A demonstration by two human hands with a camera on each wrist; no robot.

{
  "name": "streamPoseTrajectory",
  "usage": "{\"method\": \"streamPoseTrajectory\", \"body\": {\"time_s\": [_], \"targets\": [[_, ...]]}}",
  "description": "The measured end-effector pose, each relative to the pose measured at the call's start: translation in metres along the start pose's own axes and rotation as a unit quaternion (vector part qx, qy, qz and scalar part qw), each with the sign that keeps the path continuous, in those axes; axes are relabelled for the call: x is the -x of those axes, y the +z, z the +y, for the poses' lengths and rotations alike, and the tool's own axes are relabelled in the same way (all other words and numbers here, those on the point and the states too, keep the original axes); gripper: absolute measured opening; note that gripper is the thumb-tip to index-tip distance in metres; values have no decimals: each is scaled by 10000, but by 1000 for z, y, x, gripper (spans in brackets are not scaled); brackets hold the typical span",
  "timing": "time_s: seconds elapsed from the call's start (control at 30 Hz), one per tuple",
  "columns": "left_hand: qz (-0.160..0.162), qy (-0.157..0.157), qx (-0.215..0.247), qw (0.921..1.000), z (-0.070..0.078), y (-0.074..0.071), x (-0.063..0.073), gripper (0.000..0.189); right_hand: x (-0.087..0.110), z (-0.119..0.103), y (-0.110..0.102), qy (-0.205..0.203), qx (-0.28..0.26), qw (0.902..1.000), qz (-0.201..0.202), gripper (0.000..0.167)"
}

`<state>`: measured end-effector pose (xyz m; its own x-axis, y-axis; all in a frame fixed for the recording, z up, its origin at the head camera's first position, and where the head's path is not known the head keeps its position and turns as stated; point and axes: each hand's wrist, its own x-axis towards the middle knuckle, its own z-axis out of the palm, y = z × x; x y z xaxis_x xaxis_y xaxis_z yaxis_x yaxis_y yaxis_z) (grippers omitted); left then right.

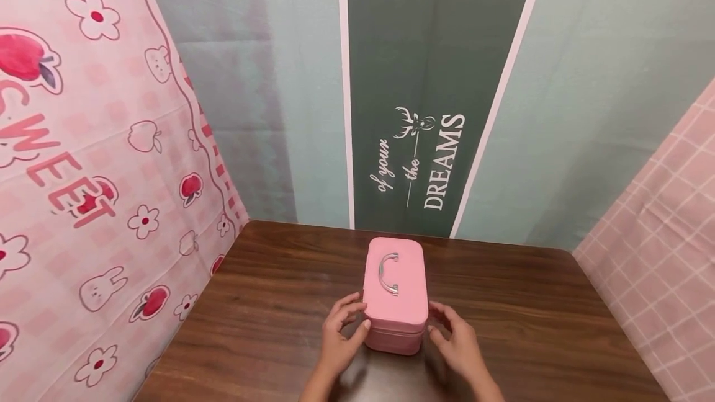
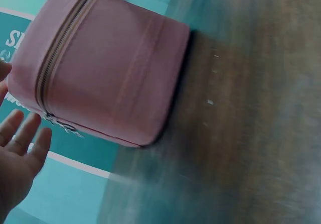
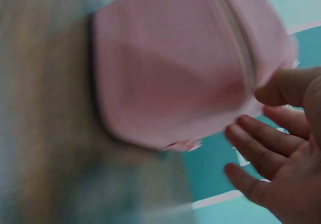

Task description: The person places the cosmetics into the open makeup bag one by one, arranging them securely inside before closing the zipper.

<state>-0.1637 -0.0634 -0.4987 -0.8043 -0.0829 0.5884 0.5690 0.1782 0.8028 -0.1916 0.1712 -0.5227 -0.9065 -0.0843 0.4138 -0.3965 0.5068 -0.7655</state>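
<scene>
A pink zippered case [image 1: 408,293] stands upright on the wooden table, its lid closed and a silver handle [image 1: 382,273] on top. My left hand [image 1: 341,335] is at the case's left side, thumb and fingers spread, fingertips right by the lid's edge. On the opposite side is my right hand [image 1: 457,341], its fingers loosely bent beside the wall near the front corner. In the left wrist view the zipper [image 2: 47,63] runs closed under the lid, with metal pulls [image 2: 65,125] hanging at a corner. Motion blurs the case [image 3: 160,68] in the right wrist view.
The brown wooden table [image 1: 268,303] stretches out on both sides of the case. Behind it hangs a green and pale blue cloth [image 1: 430,48] with white lettering. Pink printed cloths hang at the left [image 1: 128,160] and right [image 1: 659,222].
</scene>
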Motion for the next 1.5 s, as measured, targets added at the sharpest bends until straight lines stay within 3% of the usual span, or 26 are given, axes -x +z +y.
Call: {"method": "streamPoseTrajectory", "body": {"time_s": [0.13,0.23,0.33,0.43,0.57,0.7,0.83,0.93,1.07,1.17,1.37,1.5], "targets": [[29,-614,-131,9980,-4,1,4,33,-16,-20,-4,-956,378,9914,806,42],[-116,-942,-245,9952,-9,2,4,33,-34,-33,-1,-1641,361,9816,908,43],[-245,-1200,-273,9921,-15,4,3,32,-54,-39,9,-2189,281,9747,348,50],[-289,-1231,-237,9917,-20,4,2,30,-70,-39,22,-2379,554,9683,-525,58],[-276,-919,-234,9951,-28,7,0,26,-78,-31,36,-2360,1212,9579,-1096,51],[-76,-613,-286,9977,-43,12,-1,26,-77,-26,41,-2378,1287,9583,-927,35],[171,-712,-568,9957,-60,14,-1,24,-76,-29,43,-2335,1104,9630,-770,30],[75,-749,-1157,9904,-65,12,1,21,-74,-31,45,-2203,1111,9666,-691,30],[-103,-280,-2178,9755,-65,8,5,13,-71,-34,48,-2038,1323,9688,-484,29],[-213,-52,-2581,9659,-62,5,8,12,-68,-36,52,-1835,1519,9708,-290,28],[-609,-476,-2739,9586,-50,-4,17,11,-62,-50,65,-935,1939,9762,258,26],[-448,-598,-2724,9593,-44,-6,19,9,-61,-61,74,-521,2134,9736,616,25]]}}
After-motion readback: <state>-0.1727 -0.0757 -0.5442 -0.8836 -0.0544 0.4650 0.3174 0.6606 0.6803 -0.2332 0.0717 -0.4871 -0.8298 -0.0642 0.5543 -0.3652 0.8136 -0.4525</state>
